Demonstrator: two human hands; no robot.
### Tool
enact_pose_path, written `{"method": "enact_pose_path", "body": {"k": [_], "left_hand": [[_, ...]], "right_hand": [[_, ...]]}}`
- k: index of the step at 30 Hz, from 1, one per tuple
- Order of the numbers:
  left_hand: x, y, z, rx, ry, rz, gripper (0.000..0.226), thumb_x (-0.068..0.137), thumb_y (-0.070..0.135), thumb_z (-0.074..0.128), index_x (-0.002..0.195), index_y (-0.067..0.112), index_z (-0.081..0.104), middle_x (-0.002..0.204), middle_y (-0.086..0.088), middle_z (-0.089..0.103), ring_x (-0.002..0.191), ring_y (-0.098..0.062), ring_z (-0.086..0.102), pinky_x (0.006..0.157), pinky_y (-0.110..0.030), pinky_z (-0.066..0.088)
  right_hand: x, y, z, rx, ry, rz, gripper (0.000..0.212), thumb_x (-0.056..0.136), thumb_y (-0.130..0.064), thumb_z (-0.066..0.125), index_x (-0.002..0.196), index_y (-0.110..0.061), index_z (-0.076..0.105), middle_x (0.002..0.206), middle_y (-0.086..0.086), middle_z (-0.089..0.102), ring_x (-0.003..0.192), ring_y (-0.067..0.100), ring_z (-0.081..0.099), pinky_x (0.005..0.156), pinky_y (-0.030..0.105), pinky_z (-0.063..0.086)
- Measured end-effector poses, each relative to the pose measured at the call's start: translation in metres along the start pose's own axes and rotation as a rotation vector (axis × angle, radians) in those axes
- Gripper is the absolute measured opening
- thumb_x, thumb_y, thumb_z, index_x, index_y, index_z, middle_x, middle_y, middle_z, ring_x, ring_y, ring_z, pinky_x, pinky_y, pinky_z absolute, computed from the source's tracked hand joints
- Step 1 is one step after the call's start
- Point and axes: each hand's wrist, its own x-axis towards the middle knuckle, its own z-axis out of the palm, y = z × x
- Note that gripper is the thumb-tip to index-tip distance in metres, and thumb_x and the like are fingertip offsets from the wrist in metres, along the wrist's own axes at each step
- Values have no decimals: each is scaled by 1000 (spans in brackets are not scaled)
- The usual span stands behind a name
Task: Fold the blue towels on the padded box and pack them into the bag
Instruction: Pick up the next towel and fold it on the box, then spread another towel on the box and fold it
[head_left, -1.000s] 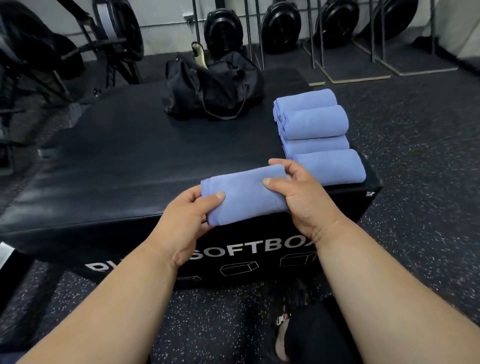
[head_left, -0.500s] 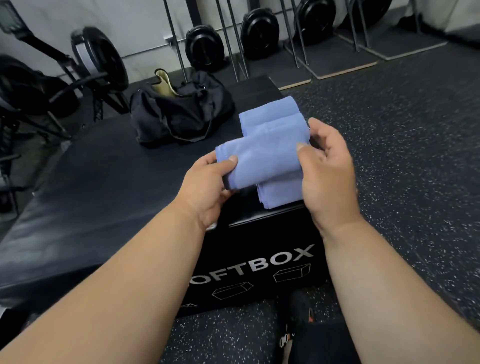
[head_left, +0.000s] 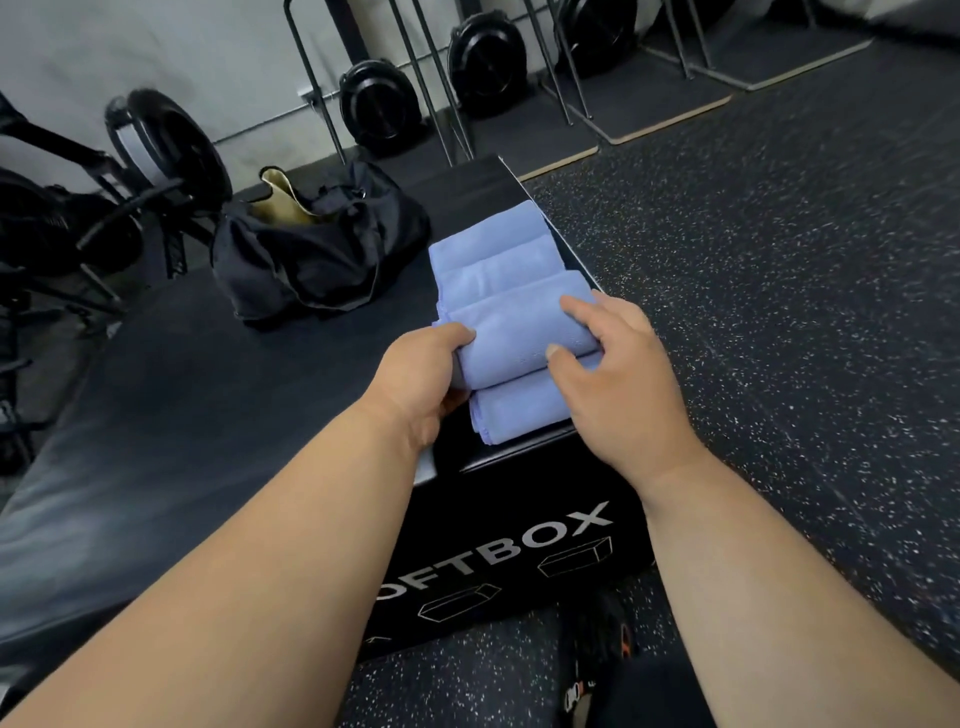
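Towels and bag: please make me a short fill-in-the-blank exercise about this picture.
1. Both hands hold one folded ____ towel.
2. The left hand grips its left end; the ____ hand grips the other end.
3. The bag sits on the box with its top ____.
4. The box front reads "...OFT____".

Missing words: blue; right; open; BOX

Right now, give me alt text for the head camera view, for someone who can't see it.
Two hands, left hand and right hand, grip a folded blue towel over a row of folded towels on a black padded box. A black bag sits open behind them, on a gym floor.
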Motion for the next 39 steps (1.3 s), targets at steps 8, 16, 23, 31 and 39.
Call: {"method": "enact_pose_path", "body": {"k": [8,16,23,31,39], "left_hand": [[-1,-7,-1,138,58,17,26,95,23,70,114,5,76,105,-10,81,83,-23,74,76,-36,61],[-35,-13,-40,183,121,76,23,103,51,58,110,30,65,113,3,71,97,-16,70,85,-34,53],[-82,-47,-137,157,234,101,14,102,41,61,108,28,66,111,1,73,96,-16,70,86,-35,53],[-158,-128,-320,134,488,-5,12,103,33,64,103,22,68,93,0,70,78,-12,61,71,-31,47],[-264,-214,-483,167,702,-188,17,102,26,63,87,19,60,79,-2,58,69,-17,50,63,-30,40]], "right_hand": [[-3,-1,-1,-86,-31,16,48,94,-29,68,142,-23,66,150,-6,52,137,13,49,120,31,36],[-20,-34,4,-284,90,-113,50,90,-36,60,137,-24,68,150,3,53,134,29,45,118,45,36],[-60,-75,63,-61,-123,-231,21,93,-26,65,111,-30,75,87,-10,66,80,6,57,80,26,47],[-143,-112,171,-3,-702,-141,14,97,-36,61,105,-37,72,73,-27,63,74,3,61,72,26,49],[-262,-140,277,-48,-1072,-107,11,99,-34,64,104,-36,74,73,-14,65,62,1,59,66,24,47]]}}
